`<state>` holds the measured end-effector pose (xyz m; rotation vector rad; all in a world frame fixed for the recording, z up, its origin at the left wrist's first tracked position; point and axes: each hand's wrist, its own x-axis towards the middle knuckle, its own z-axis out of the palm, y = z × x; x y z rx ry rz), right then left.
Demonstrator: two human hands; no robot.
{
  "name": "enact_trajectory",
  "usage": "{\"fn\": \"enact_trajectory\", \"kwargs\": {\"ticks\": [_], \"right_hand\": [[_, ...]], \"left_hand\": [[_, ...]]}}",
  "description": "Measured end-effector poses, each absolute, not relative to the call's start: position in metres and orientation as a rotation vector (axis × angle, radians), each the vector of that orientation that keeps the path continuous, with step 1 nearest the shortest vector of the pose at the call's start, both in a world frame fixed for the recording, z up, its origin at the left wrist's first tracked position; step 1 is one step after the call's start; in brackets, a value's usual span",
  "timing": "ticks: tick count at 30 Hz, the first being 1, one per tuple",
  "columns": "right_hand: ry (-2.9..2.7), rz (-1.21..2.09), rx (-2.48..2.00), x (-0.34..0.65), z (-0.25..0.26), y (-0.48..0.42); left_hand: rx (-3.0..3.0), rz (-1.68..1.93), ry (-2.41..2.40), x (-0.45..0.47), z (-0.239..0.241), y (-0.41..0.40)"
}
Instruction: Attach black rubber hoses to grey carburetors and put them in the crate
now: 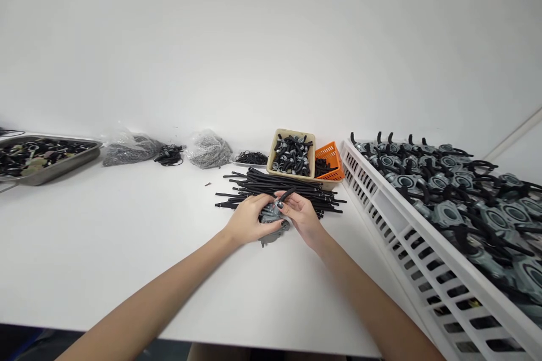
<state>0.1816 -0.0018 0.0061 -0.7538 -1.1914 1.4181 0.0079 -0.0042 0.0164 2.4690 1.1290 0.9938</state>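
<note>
Left hand [248, 219] is curled round a grey metal part [271, 220] low over the white table [127, 248], at the near edge of the pile of black tubes [271, 183]. Right hand [302, 215] pinches a short black tube [288, 193] between thumb and fingertips against the part's top.

I judge the fit goes best if I brace the part firmly in the left palm. I would then press the tube straight along its own axis, gripped close to its end so it cannot buckle.

- **Beyond the pile:** a beige box [292, 132] of black and silver fittings, and an orange basket [332, 153] of small black pieces.
- **Right:** a white slatted crate [381, 203] filled with grey parts that carry tubes.
- **Far left:** a metal tray [51, 175] of mixed dark parts.
</note>
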Motion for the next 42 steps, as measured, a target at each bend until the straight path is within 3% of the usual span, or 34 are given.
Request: {"fn": "enact_trajectory", "kwargs": {"ticks": [42], "right_hand": [[-1.234, 1.371, -0.806, 0.175, 0.008, -0.004]], "left_hand": [[2.468, 0.985, 1.141, 0.008, 0.017, -0.006]]}}
